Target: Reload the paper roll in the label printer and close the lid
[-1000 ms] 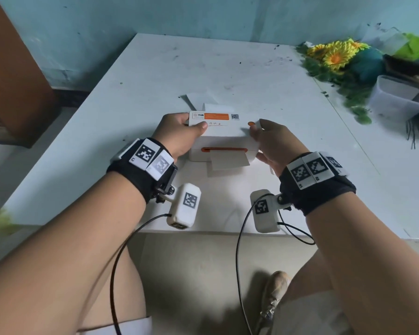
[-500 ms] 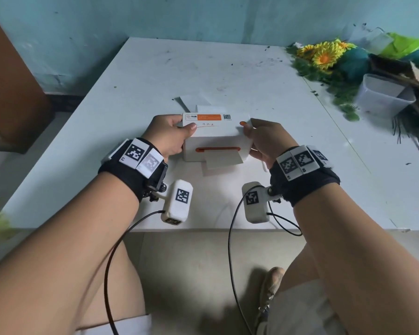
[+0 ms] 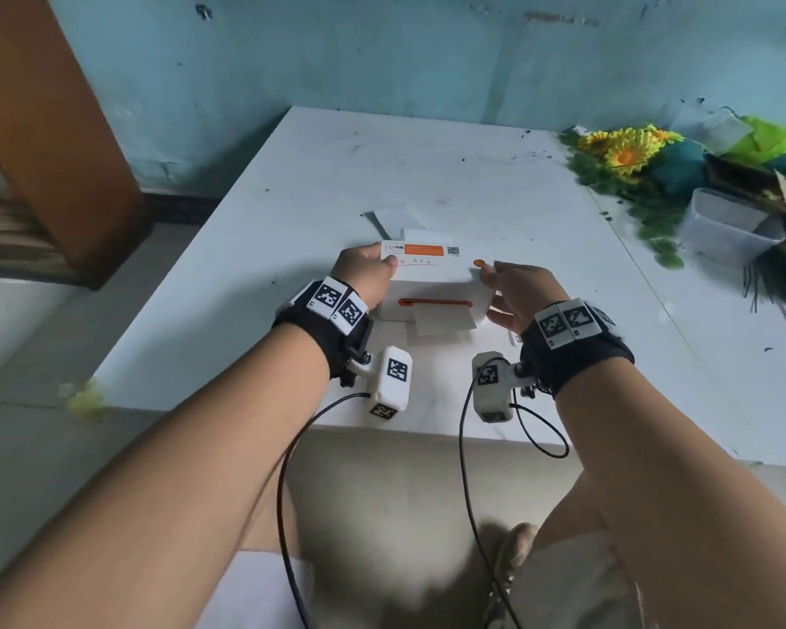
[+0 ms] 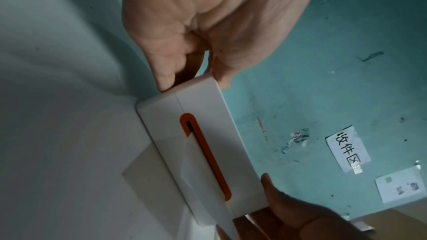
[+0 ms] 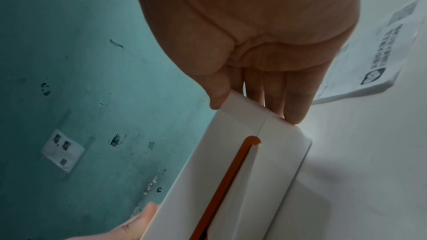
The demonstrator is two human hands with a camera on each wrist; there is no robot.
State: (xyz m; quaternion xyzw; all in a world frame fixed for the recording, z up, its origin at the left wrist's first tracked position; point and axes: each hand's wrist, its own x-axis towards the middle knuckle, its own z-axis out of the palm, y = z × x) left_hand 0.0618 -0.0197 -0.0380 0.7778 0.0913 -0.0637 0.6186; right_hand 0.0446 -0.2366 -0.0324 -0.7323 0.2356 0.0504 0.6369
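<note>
You are gripping the label printer (image 3: 432, 288) at both ends, where it is sitting on the white table (image 3: 291, 183) near the front edge. Your left hand (image 3: 366, 276) is clamping the left end, thumb on the top of the lid (image 3: 427, 261) and fingers curled down the side; your right hand (image 3: 516, 290) is doing the same on the right end, thumb tip lying just beside the orange button (image 3: 478, 262). The lid is looking seated, with only a thin seam showing in both wrist views, and a strip of paper (image 3: 443, 320) is hanging out of the orange slot (image 3: 434, 303). Whether the latch has caught is not visible. Risks from here, as a judgement: your right thumb is sitting close enough to the button that a slip could pop the lid open; uneven pressing could latch one side only; and the paper could be creased or skewed in the slot, which would cause a jam. Loose slips (image 3: 395, 220) are lying behind the printer, and flowers (image 3: 627, 152) are lying well apart at the far right.
</note>
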